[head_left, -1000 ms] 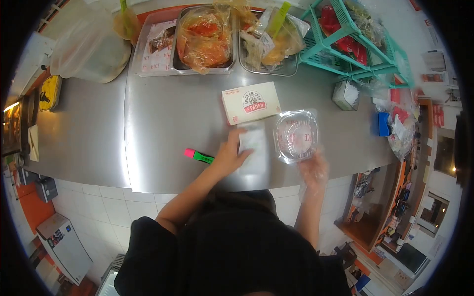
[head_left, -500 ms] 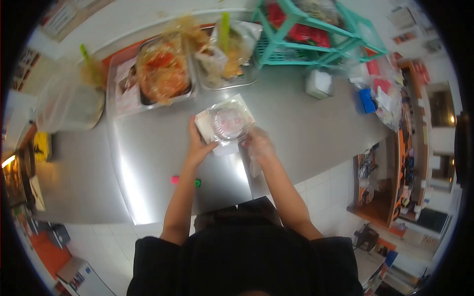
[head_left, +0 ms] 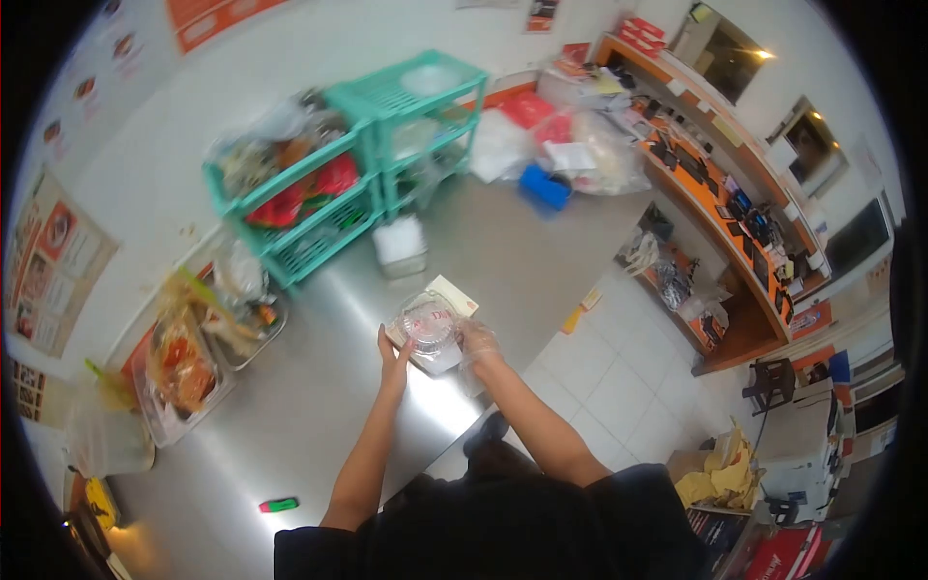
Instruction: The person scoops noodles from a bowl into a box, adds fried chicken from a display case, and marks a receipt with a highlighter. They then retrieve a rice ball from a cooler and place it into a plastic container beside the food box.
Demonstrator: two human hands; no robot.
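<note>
The broad stainless-steel tabletop runs from the lower left of the frame up to the centre. At the upper left of it stands a teal plastic slatted rack, stuffed with red and clear packets. Below that, at the left edge, lie metal trays of bagged food.

The work in hand sits at the centre of the frame, near the tabletop's right edge. A white flat cardboard box lies underneath, and a clear round lidded plastic container rests on top of it. The two are touching as one stack. Bringing them together looks finished. What seems left is releasing or placing the stack, since both hands are on it and nothing wraps or bags it. Whether it rests on the tabletop or is raised just off it cannot be told.

The bare left hand is at the stack's lower left. Its fingers are straight and close together, pressed flat against the side with the thumb apart. The right hand, in a loose clear plastic glove, curls its fingers around the right edge of the container and box, closed onto them rather than spread.

A small white square tub stands just above the stack. A green-and-pink highlighter pen lies well apart at the lower left.
</note>
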